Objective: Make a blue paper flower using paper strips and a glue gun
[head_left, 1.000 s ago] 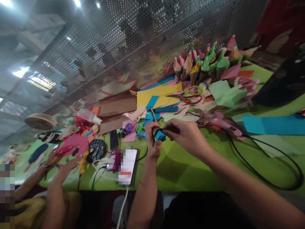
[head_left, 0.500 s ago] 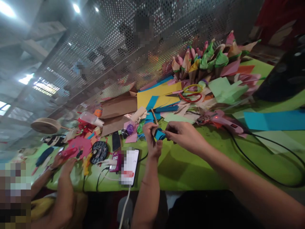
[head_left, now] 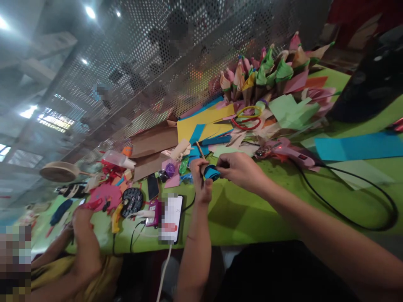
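Note:
Above the green table (head_left: 252,214), my left hand (head_left: 201,180) and my right hand (head_left: 241,170) meet around a small rolled piece of blue paper (head_left: 211,172). The left fingers are curled on its left side, with a thin wooden stick (head_left: 199,149) sticking up behind them. My right fingers pinch the roll's right end. Both hands are closed on the roll, which is held just above the tabletop.
A pink glue gun (head_left: 291,153) with a black cable (head_left: 362,201) lies to the right. Coloured paper sheets (head_left: 204,121), scissors (head_left: 247,119) and paper cones (head_left: 261,75) crowd the back. A phone (head_left: 171,218) lies at the near edge. Another person's hands (head_left: 83,218) work at the left.
The view has shifted a little, and my hands have kept turning the blue roll between them. The other person's hands at the left have drawn closer to the table edge.

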The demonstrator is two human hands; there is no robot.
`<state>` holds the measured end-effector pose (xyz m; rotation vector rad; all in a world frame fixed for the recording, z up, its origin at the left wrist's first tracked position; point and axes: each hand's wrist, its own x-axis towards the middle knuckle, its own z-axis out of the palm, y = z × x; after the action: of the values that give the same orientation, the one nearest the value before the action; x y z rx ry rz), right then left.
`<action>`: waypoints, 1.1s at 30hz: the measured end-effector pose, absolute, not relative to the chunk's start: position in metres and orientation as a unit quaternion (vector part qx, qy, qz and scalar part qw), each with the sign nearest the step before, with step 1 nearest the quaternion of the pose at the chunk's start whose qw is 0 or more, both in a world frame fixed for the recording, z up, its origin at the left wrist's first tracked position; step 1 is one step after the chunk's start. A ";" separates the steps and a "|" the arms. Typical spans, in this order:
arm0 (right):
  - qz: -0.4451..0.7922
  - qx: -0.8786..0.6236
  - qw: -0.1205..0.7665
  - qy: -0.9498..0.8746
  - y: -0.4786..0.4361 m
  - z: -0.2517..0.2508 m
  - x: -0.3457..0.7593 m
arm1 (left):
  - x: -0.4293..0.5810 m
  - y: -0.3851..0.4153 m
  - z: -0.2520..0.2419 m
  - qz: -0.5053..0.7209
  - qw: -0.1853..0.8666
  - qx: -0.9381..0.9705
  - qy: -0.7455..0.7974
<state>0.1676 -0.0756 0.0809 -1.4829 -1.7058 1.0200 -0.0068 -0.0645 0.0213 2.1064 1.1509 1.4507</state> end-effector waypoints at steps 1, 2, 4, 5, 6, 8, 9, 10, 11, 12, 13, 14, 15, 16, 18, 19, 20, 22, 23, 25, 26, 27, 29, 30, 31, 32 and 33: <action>0.367 -0.570 0.323 -0.661 -0.076 0.081 0.168 | -0.007 -0.064 0.020 0.510 0.178 0.738 0.405; 0.346 -0.574 0.318 -0.670 -0.076 0.080 0.168 | -0.007 -0.064 0.020 0.508 0.186 0.736 0.408; 0.311 -0.586 0.305 -0.683 -0.077 0.079 0.168 | -0.008 -0.063 0.019 0.502 0.198 0.734 0.412; 0.297 -0.592 0.297 -0.688 -0.077 0.079 0.167 | -0.008 -0.063 0.020 0.499 0.201 0.734 0.414; 0.285 -0.597 0.291 -0.691 -0.077 0.078 0.167 | -0.008 -0.064 0.020 0.496 0.203 0.734 0.417; 0.267 -0.601 0.284 -0.698 -0.078 0.077 0.167 | -0.008 -0.064 0.021 0.490 0.207 0.736 0.420; 0.261 -0.599 0.283 -0.702 -0.078 0.076 0.167 | -0.008 -0.064 0.021 0.487 0.207 0.737 0.420; 0.256 -0.596 0.283 -0.707 -0.078 0.075 0.168 | -0.008 -0.065 0.022 0.484 0.207 0.740 0.419; 0.250 -0.592 0.284 -0.712 -0.078 0.075 0.168 | -0.008 -0.065 0.023 0.481 0.205 0.744 0.416; 0.243 -0.588 0.285 -0.717 -0.079 0.074 0.169 | -0.008 -0.065 0.024 0.477 0.202 0.748 0.414; 0.234 -0.583 0.286 -0.724 -0.079 0.074 0.169 | -0.008 -0.065 0.024 0.474 0.199 0.753 0.412; 0.225 -0.578 0.286 -0.731 -0.079 0.073 0.170 | -0.008 -0.065 0.025 0.470 0.196 0.756 0.411; 0.218 -0.572 0.285 -0.738 -0.080 0.073 0.171 | -0.008 -0.066 0.026 0.468 0.195 0.758 0.410; 0.212 -0.567 0.284 -0.743 -0.080 0.073 0.171 | -0.008 -0.066 0.027 0.466 0.195 0.759 0.410; 0.210 -0.563 0.283 -0.747 -0.081 0.074 0.171 | -0.007 -0.067 0.027 0.471 0.202 0.756 0.407; 0.212 -0.565 0.285 -0.745 -0.081 0.074 0.171 | -0.007 -0.067 0.027 0.476 0.210 0.751 0.407; 0.215 -0.568 0.290 -0.740 -0.081 0.075 0.171 | -0.007 -0.067 0.026 0.484 0.223 0.742 0.407; 0.224 -0.572 0.304 -0.728 -0.081 0.075 0.170 | -0.007 -0.066 0.021 0.499 0.267 0.715 0.410; 0.232 -0.573 0.311 -0.722 -0.080 0.074 0.169 | -0.007 -0.065 0.019 0.505 0.294 0.699 0.413; 0.253 -0.575 0.317 -0.710 -0.078 0.074 0.169 | -0.006 -0.062 0.013 0.508 0.350 0.665 0.421; 0.266 -0.576 0.319 -0.704 -0.076 0.073 0.169 | -0.004 -0.060 0.011 0.508 0.374 0.648 0.427; 0.279 -0.577 0.321 -0.697 -0.075 0.073 0.170 | -0.003 -0.059 0.009 0.510 0.398 0.628 0.433; 0.310 -0.575 0.334 -0.680 -0.071 0.072 0.172 | 0.001 -0.057 0.007 0.517 0.454 0.576 0.441; 0.329 -0.571 0.343 -0.670 -0.069 0.072 0.173 | 0.003 -0.056 0.006 0.519 0.484 0.546 0.444; 0.351 -0.566 0.353 -0.657 -0.068 0.071 0.173 | 0.005 -0.056 0.005 0.521 0.511 0.517 0.447; 0.377 -0.561 0.362 -0.642 -0.066 0.071 0.174 | 0.006 -0.056 0.005 0.522 0.532 0.492 0.450; 0.404 -0.556 0.370 -0.625 -0.065 0.070 0.174 | 0.007 -0.056 0.004 0.523 0.546 0.472 0.453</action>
<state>0.1737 -0.0649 0.0695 -1.4256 -1.6047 1.0362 0.0068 -0.0556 0.0039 1.1193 1.0740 1.2396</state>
